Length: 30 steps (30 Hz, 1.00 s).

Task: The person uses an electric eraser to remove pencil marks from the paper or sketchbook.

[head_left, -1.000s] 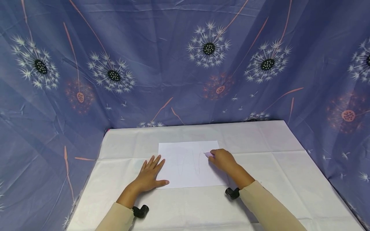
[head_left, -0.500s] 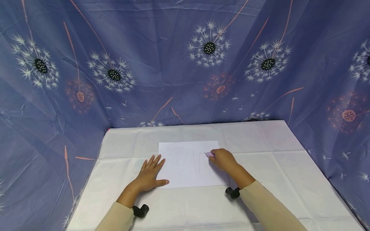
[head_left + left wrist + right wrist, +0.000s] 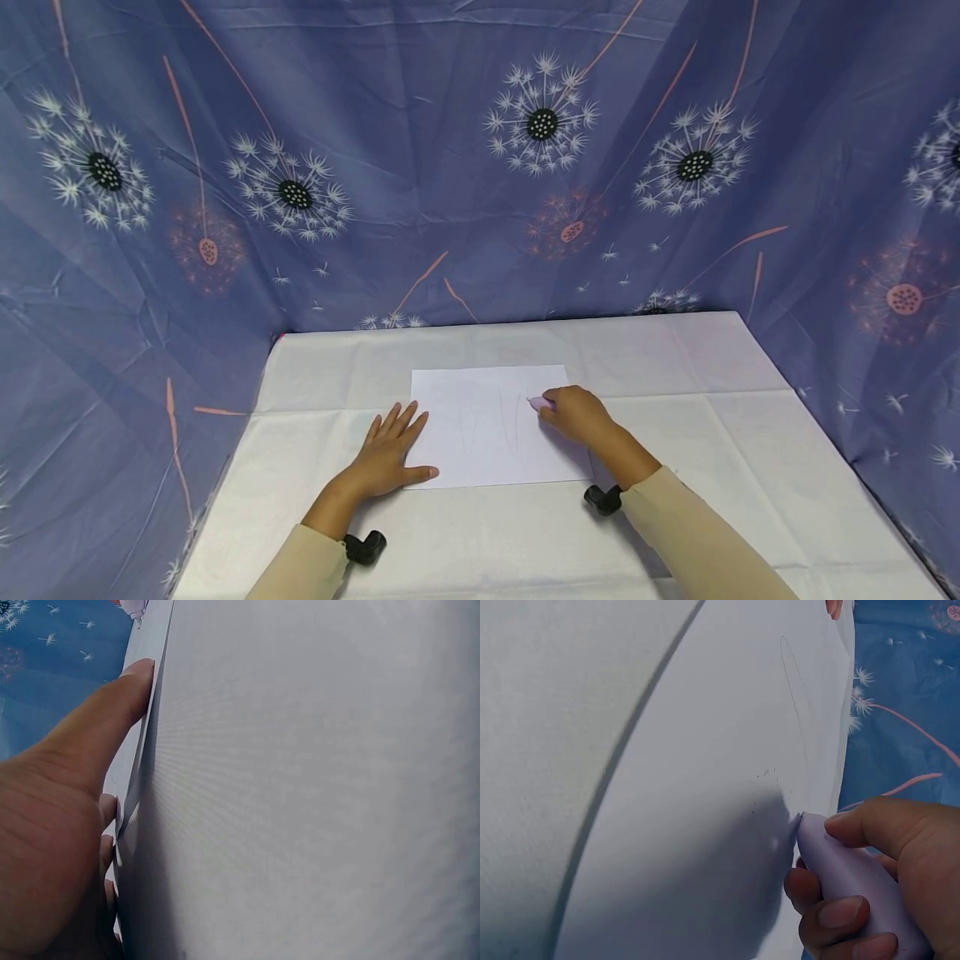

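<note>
A white sheet of paper (image 3: 442, 388) lies on the table, with thin V-shaped lines (image 3: 516, 421) drawn on it. My left hand (image 3: 384, 458) rests flat with spread fingers on the sheet's left edge, the thumb at its near left corner. Over the right part of the paper, my right hand (image 3: 583, 415) grips a chunky lilac tool (image 3: 855, 877) with a small narrow tip. In the right wrist view the fingers wrap round its body and the tip is right at the paper. Small dark specks (image 3: 765, 774) dot the sheet near the tip. Its exact kind I cannot tell.
A white cloth (image 3: 480, 542) with fold creases covers the table. Blue fabric with dandelion prints (image 3: 420, 167) hangs behind and at both sides. A black wrist-worn device (image 3: 366, 548) sits by the left cuff, another black device (image 3: 602, 501) by the right.
My right hand, with the lilac tool, has shifted very slightly left over the paper. The left hand has stayed in place on the sheet.
</note>
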### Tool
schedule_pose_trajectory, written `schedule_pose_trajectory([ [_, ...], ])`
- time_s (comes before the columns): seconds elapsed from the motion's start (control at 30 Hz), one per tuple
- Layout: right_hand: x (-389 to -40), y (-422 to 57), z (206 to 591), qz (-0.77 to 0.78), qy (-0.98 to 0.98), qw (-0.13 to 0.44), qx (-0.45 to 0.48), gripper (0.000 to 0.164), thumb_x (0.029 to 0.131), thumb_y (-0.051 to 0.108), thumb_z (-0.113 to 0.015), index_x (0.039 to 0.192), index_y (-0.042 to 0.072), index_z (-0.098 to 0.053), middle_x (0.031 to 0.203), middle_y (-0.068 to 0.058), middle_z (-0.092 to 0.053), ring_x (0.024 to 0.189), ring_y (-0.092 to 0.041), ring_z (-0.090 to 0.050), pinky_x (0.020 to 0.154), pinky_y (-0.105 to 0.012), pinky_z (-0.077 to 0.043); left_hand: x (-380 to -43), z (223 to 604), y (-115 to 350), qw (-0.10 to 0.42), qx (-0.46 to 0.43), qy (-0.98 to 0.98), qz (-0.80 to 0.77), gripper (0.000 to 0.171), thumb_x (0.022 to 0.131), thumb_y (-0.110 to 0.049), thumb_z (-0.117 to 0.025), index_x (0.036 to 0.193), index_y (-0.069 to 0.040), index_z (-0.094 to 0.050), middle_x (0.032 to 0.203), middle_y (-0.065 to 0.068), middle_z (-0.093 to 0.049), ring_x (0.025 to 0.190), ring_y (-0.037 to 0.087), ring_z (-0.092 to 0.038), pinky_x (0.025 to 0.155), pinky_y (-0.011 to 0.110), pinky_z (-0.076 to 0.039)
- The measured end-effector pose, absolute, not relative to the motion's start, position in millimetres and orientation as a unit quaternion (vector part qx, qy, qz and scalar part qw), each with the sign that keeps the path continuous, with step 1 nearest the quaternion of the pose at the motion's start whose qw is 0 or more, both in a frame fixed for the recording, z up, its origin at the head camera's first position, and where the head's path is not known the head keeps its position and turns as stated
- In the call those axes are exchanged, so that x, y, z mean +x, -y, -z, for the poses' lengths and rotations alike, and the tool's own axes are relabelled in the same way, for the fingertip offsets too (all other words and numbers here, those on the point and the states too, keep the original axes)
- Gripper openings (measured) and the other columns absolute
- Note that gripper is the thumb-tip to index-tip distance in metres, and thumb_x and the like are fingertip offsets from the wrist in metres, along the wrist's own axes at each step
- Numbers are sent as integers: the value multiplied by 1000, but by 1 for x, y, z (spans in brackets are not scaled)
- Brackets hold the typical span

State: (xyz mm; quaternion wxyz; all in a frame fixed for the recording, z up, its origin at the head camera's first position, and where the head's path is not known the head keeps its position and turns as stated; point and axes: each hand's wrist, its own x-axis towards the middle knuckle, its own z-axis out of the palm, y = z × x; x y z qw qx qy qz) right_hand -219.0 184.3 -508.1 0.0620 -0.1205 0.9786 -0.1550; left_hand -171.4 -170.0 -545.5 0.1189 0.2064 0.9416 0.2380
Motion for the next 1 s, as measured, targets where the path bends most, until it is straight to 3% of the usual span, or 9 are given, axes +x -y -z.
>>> schedule_pose_trajectory([
  [0.27, -222, -185, 510, 148, -981, 38, -119, 27, 96, 23, -66, 113, 3, -73, 105, -15, -77, 101, -36, -72, 92, -51, -56, -172, 545, 169, 123, 206, -941, -240, 96, 88, -57, -71, 161, -12, -28, 171, 13, -13, 159, 39, -2, 125, 64, 1],
  [0.43, -221, -185, 508, 156, -979, 61, -118, 34, 96, 23, -66, 122, 1, -71, 117, -18, -74, 113, -39, -69, 100, -52, -53, -171, 545, 169, 123, 205, -941, -238, 96, 88, -57, -72, 161, -12, -28, 171, 12, -13, 159, 39, -2, 125, 64, 1],
  [0.63, -224, -186, 508, 147, -981, 41, -120, 24, 95, 22, -66, 110, 4, -74, 100, -13, -76, 97, -34, -72, 89, -49, -56, -171, 543, 169, 121, 206, -941, -240, 95, 88, -56, -72, 161, -12, -29, 171, 13, -13, 159, 40, -2, 125, 64, 1],
  [0.87, -222, -185, 508, 154, -979, 65, -115, 36, 97, 24, -65, 125, 1, -70, 121, -18, -73, 117, -39, -67, 103, -52, -52, -172, 546, 170, 120, 205, -940, -244, 96, 87, -58, -71, 161, -13, -29, 171, 12, -13, 159, 39, -2, 125, 64, 1],
  [1.0, -223, -184, 509, 151, -981, 55, -113, 35, 96, 24, -65, 123, 2, -71, 117, -18, -74, 113, -39, -69, 100, -52, -54, -172, 547, 170, 122, 203, -941, -241, 97, 87, -58, -71, 161, -13, -28, 171, 12, -12, 159, 39, -1, 125, 64, 1],
])
